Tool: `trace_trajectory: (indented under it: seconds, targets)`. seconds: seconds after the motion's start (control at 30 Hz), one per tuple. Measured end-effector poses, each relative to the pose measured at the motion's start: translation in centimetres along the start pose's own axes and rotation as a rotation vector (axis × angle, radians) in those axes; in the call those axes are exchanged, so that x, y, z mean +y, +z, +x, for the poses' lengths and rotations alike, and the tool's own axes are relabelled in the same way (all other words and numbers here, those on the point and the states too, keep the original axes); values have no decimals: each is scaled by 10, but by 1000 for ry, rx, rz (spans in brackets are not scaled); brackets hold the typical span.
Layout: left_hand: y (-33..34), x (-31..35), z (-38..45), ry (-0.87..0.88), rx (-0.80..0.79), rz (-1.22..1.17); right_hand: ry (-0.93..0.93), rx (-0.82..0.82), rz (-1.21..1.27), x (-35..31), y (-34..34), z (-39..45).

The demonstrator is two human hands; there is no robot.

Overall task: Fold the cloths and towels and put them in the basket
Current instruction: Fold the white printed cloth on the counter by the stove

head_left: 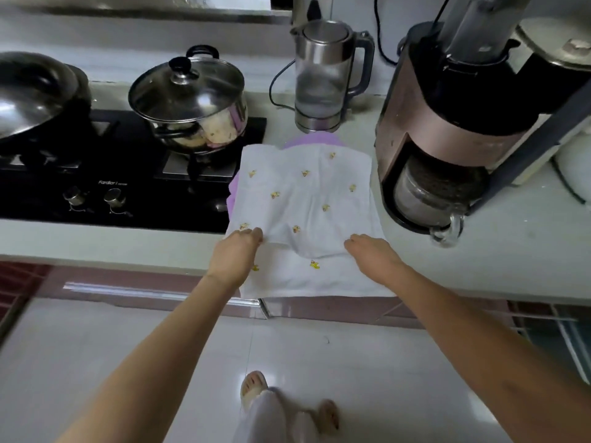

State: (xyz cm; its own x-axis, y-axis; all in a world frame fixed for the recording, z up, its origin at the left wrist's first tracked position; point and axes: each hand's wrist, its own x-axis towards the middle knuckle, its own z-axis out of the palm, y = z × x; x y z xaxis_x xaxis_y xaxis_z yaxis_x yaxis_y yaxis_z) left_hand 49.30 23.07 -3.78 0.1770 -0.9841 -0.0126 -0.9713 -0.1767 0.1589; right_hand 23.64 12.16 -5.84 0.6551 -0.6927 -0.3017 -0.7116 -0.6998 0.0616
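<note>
A white cloth with small yellow prints lies spread on the counter, its near edge hanging over the counter's front. A purple cloth lies under it, showing at the far edge and the left side. My left hand pinches a raised fold of the white cloth near its left edge. My right hand grips the same fold near the right side. No basket is in view.
A black gas hob with a lidded steel pot and a wok sits left of the cloth. A kettle stands behind it, and a pink blender machine stands close on the right.
</note>
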Motion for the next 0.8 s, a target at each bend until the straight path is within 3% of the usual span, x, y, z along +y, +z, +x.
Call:
trace_trajectory:
  seconds: [0.13, 0.27, 0.4, 0.53, 0.8]
  targets:
    - [-16, 4, -7, -22, 91, -78, 62, 184, 67, 9, -13, -14]
    - [-15, 7, -36, 193, 165, -57, -55, 422, 2, 19, -4, -51]
    - [23, 10, -70, 313, 26, 18, -153, 314, -89, 23, 31, -84]
    - [61, 10, -72, 153, -26, 23, -137, 227, -91, 14, 59, -79]
    - [97, 10, -65, 206, 49, 189, -213, 477, -205, 19, 76, -50]
